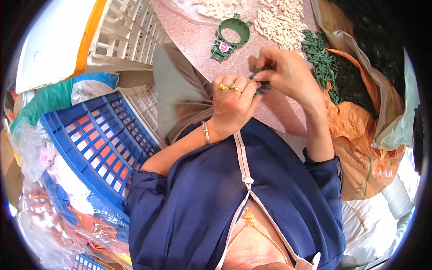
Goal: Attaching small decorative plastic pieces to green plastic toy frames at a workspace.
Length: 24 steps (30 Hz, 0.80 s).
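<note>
Over the near edge of the pink speckled table (189, 33), both my hands meet at a small dark green plastic part (265, 84). My left hand (235, 100), with two rings and a bangle, is closed round its left side. My right hand (290, 74) pinches it from the right and above. Fingers hide most of the part, so its shape is unclear. Farther back on the table lies a green plastic part with a wide round opening (243, 32) and a pink and white sticker.
Small cream pieces (281, 27) lie heaped at the back, beside small green pieces (320, 63). An orange sack (360, 166) holding dark pieces stands at right. A white crate (128, 33), a blue plastic basket (101, 148) and clear plastic bags (40, 207) crowd the left.
</note>
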Available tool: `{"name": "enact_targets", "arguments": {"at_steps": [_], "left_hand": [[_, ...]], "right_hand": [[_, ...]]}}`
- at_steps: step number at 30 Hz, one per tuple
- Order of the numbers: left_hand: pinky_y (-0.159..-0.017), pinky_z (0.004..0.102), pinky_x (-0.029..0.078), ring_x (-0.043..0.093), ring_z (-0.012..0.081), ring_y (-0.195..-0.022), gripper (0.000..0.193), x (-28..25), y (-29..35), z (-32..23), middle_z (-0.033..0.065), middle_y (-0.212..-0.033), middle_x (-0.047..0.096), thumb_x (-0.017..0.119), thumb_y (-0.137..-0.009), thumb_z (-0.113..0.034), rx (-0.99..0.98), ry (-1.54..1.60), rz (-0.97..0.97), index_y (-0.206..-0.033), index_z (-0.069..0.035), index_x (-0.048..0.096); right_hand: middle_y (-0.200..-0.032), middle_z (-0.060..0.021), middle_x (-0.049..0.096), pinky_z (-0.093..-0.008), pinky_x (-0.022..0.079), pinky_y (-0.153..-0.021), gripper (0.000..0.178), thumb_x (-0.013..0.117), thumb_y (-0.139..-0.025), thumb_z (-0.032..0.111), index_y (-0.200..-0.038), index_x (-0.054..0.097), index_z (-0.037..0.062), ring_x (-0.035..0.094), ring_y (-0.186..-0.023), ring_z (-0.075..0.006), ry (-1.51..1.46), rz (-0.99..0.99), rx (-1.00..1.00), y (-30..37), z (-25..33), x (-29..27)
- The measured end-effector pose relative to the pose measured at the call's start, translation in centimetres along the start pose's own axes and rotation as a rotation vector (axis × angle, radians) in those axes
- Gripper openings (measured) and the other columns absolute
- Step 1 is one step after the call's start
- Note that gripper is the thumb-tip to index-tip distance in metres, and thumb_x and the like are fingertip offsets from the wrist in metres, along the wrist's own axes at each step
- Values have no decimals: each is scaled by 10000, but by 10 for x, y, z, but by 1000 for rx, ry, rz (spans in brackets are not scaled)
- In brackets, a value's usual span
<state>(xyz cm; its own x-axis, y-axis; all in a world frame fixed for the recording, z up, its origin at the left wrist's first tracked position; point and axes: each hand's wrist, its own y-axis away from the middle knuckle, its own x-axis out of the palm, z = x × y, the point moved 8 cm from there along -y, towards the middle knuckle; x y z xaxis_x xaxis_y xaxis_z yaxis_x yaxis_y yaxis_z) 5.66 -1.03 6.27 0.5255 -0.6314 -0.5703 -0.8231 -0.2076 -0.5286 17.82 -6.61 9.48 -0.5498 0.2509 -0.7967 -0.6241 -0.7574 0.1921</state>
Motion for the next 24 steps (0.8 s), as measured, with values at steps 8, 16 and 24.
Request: {"name": "enact_targets", "arguments": {"at_steps": [8, 16, 24], "left_hand": [[-845, 420, 395, 578, 271, -890, 344, -3, -5, 6, 76, -921, 621, 833, -711, -142, -46, 23, -20, -1001, -80, 659], [-707, 238, 518, 617, 75, -804, 196, -21, -24, 30, 10, -942, 666, 649, -996, -155, -724, 992, 70, -1117, -1, 636], [-786, 377, 604, 682, 239, -843, 280, -119, -144, 103, 155, -1079, 670, 461, -1076, -209, -736, 1323, -171, -1181, 20, 584]], "right_hand": [[-1293, -53, 596, -275, 453, -900, 254, 739, -801, -4, -1047, 680, 22, 576, -1045, -129, -454, -329, -213, 20, -22, -48], [-878, -27, 582, -273, 469, -714, 115, 641, -990, 152, -1000, 600, 45, 555, -805, -119, -1499, -621, -106, 9, -79, -43], [-915, -21, 576, -277, 468, -731, 103, 607, -1018, 149, -978, 579, 58, 552, -805, -121, -1537, -524, -231, 15, -126, -23]]}}
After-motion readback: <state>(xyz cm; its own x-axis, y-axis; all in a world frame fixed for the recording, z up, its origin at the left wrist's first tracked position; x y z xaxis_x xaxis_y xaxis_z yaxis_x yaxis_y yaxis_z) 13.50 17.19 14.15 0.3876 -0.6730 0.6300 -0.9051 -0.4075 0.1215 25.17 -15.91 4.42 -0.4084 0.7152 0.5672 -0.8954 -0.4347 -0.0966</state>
